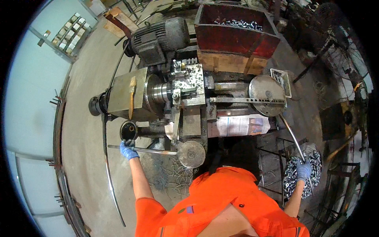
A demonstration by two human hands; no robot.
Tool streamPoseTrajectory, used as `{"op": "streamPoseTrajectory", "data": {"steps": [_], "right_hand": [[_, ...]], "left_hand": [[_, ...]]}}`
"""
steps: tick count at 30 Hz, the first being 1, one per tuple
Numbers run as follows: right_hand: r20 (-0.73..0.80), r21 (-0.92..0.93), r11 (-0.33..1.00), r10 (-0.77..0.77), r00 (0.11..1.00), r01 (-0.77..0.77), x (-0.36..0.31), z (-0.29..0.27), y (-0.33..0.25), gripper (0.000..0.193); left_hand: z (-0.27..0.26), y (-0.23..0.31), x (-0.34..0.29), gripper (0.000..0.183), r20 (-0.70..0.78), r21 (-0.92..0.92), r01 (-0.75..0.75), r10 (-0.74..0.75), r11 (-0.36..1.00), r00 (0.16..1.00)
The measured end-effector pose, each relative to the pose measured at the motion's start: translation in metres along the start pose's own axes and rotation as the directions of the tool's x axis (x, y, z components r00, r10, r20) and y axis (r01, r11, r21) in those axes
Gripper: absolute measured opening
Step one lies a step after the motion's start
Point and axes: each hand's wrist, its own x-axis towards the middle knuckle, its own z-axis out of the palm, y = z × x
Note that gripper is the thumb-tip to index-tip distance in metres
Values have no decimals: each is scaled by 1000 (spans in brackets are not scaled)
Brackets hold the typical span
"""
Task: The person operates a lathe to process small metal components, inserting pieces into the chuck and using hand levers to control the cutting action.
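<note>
My left hand (pixel 129 150), in a blue glove with dark-stained fingertips, is at the lower rim of a round black cup (pixel 128 130). Its fingers are drawn together; what they hold, if anything, is too small to make out. A metal lever rod (pixel 156 151) passes by that hand to a round steel disc (pixel 191 154). On the right, my gloved right hand (pixel 304 170) is wrapped round a long slanting metal lever (pixel 291 133). That lever runs up to a large round plate (pixel 267 94). Between my hands stands a machine with a metal tool block (pixel 188 83) beside its spindle (pixel 161 92).
A brush (pixel 132 96) lies on the grey headstock (pixel 118 93). Behind stand a motor (pixel 160 37) and a red bin (pixel 237 41) holding small metal parts. Many shiny metal pieces (pixel 290 175) are heaped near my right hand. Newspaper (pixel 241 125) lies below the machine bed.
</note>
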Motion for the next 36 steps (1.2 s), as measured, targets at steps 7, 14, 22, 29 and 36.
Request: {"op": "streamPoseTrajectory", "data": {"steps": [7, 14, 22, 29, 36], "right_hand": [[105, 156, 987, -51, 993, 34, 8, -19, -26, 47], [-130, -121, 940, -335, 933, 320, 51, -22, -73, 36], [-4, -142, 971, -197, 980, 195, 214, -37, -141, 41], [-40, -251, 937, -260, 965, 242, 238, -60, -222, 52], [-462, 2, 828, -497, 735, 561, 162, -11, -191, 75]], "left_hand": [[-5, -7, 2, 19, 77, -32, 5, -3, 999, 997], [-14, 2, 6, 19, 150, -39, 77, -70, 996, 986], [-8, -2, -11, 20, -28, 26, 17, -17, 1000, 999], [0, -13, -26, 31, 39, 173, -21, 14, 985, 999], [-35, 4, -29, 45, 119, 172, -13, -7, 985, 993]]}}
